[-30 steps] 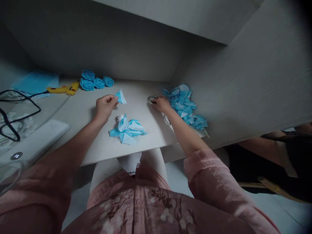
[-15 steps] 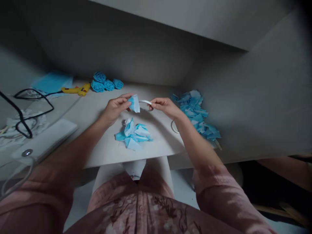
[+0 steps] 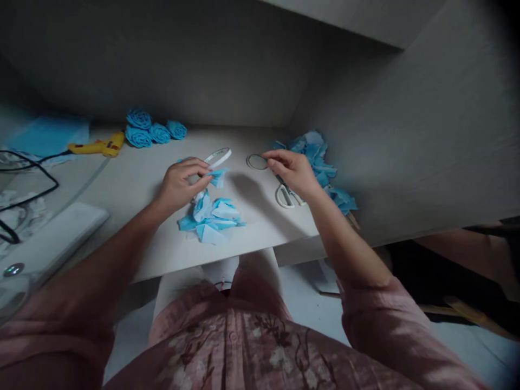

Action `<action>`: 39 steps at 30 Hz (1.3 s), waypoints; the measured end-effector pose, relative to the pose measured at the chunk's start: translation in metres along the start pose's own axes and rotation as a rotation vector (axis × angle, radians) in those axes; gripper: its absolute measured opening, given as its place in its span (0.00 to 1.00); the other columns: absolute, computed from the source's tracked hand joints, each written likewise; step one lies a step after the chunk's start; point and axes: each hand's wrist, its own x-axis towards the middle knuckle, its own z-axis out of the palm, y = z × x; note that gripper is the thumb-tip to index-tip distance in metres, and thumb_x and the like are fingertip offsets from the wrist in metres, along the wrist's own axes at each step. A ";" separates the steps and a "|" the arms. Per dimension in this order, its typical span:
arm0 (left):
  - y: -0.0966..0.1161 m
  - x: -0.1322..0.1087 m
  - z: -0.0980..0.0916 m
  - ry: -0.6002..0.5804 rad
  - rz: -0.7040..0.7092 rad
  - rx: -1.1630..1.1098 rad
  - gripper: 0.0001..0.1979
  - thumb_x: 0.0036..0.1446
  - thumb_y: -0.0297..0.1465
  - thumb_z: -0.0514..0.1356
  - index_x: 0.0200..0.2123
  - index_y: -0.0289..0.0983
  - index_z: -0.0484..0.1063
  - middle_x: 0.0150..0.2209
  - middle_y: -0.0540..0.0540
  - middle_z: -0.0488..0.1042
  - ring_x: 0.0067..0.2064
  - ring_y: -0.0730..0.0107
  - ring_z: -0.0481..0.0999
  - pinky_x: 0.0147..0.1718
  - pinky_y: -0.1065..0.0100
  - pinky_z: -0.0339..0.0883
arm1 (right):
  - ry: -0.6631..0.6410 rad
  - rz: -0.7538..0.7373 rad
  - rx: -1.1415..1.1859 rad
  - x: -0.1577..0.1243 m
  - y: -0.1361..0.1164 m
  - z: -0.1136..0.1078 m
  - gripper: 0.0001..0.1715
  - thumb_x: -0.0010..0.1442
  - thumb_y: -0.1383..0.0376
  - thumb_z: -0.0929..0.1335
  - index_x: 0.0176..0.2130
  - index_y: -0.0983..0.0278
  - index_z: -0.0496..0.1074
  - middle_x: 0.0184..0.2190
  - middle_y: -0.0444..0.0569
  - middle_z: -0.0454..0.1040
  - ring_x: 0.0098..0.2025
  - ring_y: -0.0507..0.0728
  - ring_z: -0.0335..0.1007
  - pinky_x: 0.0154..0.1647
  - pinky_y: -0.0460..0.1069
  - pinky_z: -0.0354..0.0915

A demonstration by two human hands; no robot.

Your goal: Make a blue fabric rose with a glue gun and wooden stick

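My left hand (image 3: 184, 183) pinches a small blue-and-white paper piece (image 3: 218, 177), with a white tape ring (image 3: 220, 158) standing just beyond the fingertips; whether the fingers touch the ring is unclear. In my right hand (image 3: 290, 169), thumb and forefinger grip the edge of a thin dark ring (image 3: 257, 162). White-handled scissors (image 3: 284, 197) lie beneath and beside that hand. Crumpled blue and white scraps (image 3: 211, 218) sit on the table in front of my left hand, near the edge. More blue scraps (image 3: 314, 151) are heaped beyond my right hand.
Several blue paper roses (image 3: 139, 136) stand at the back left, beside a yellow glue gun (image 3: 109, 146) and blue sheets (image 3: 49, 135). A white power strip (image 3: 67, 233) and black cable (image 3: 40, 200) lie left. A grey panel (image 3: 402, 135) rises at right.
My hands have moved apart. The thin dark ring is now in my right hand, away from the white ring near my left hand. The scissors have come into view, and the camera view has shifted.
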 end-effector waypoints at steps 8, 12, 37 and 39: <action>0.025 0.000 0.000 -0.109 0.293 0.175 0.08 0.64 0.30 0.62 0.32 0.39 0.79 0.36 0.45 0.84 0.40 0.63 0.81 0.42 0.60 0.73 | -0.118 -0.235 -0.208 -0.010 -0.051 0.044 0.25 0.69 0.56 0.69 0.61 0.62 0.77 0.39 0.49 0.84 0.39 0.55 0.78 0.45 0.49 0.68; 0.026 0.000 0.000 -0.115 0.321 0.188 0.06 0.63 0.29 0.63 0.32 0.39 0.79 0.37 0.45 0.84 0.39 0.63 0.81 0.42 0.60 0.73 | -0.135 -0.245 -0.223 -0.007 -0.050 0.044 0.21 0.70 0.58 0.66 0.55 0.64 0.80 0.43 0.51 0.84 0.40 0.55 0.78 0.45 0.48 0.68; 0.021 -0.005 0.004 -0.185 0.238 0.237 0.07 0.63 0.30 0.63 0.31 0.40 0.78 0.36 0.45 0.83 0.39 0.63 0.79 0.41 0.61 0.71 | -0.094 -0.181 -0.315 -0.010 -0.049 0.056 0.11 0.68 0.62 0.66 0.41 0.63 0.77 0.37 0.51 0.82 0.38 0.57 0.75 0.41 0.50 0.61; 0.021 -0.006 0.005 -0.189 0.248 0.249 0.07 0.64 0.30 0.63 0.31 0.40 0.78 0.36 0.45 0.83 0.39 0.63 0.79 0.41 0.61 0.71 | -0.090 -0.181 -0.341 -0.009 -0.050 0.058 0.10 0.68 0.63 0.66 0.41 0.63 0.77 0.36 0.51 0.81 0.38 0.57 0.74 0.40 0.50 0.60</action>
